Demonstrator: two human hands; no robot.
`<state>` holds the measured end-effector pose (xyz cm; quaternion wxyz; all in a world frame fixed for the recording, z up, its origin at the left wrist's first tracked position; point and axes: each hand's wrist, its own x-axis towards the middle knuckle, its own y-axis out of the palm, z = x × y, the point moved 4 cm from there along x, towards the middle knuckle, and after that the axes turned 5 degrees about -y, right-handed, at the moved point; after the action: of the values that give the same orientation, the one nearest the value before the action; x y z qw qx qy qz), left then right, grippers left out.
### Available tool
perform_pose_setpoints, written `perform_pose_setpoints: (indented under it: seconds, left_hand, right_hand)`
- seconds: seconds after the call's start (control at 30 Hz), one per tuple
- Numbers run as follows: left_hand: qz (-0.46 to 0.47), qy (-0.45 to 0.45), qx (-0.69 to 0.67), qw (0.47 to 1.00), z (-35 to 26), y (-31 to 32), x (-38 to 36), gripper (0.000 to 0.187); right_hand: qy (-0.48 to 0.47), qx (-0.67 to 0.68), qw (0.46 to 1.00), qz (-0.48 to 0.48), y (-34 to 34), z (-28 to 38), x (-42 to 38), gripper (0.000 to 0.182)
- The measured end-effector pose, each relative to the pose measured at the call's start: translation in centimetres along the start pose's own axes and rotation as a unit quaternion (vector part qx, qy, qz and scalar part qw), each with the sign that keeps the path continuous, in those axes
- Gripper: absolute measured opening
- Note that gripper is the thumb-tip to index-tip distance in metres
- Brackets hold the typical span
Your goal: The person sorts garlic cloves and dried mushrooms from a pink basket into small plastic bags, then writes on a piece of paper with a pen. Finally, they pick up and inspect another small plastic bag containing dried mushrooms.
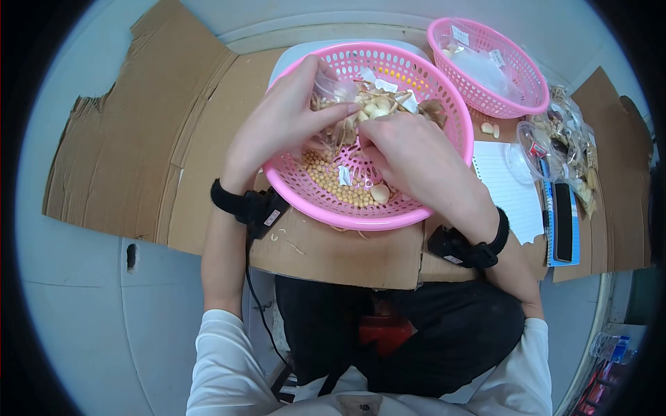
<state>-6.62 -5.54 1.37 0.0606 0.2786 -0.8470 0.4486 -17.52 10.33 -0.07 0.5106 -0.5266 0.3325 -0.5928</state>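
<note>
A pink perforated basket (368, 222) stands in front of me, with both hands inside it. My left hand (295, 114) grips a clear plastic bag (331, 89) at the basket's left side, its thumb stretched toward some pale cloves that look like garlic (378, 107). Curled just right of those cloves is my right hand (409, 149); its fingertips are partly hidden, so what they pinch cannot be made out. Soybeans (326, 177) cover the basket's near left floor, with one loose pale clove (379, 193) among them. Thin brownish dried roots or stalks and white paper labels (386, 85) lie around the bag.
A second pink basket (513, 107) with plastic bags stands at the back right. Two cloves (490, 130), a lined notepad (506, 184), a clear plastic cup (531, 149), filled bags (572, 139) and a black phone-like object (562, 222) lie on the right. Cardboard (132, 139) covers the table.
</note>
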Motion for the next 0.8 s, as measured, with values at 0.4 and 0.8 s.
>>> perform_pose_setpoints:
  seconds: [0.4,0.8]
  left_hand:
    - [0.007,-0.023,0.0,1.0,-0.14,-0.03,-0.11,0.056]
    - [0.006,-0.01,-0.007,1.0,-0.59,-0.13,-0.14,0.061]
  right_hand:
    - [-0.009,-0.021,1.0,-0.015,-0.04,-0.02,-0.18,0.015]
    - [-0.03,-0.018,0.999,0.014,0.1,-0.02,-0.07,0.016]
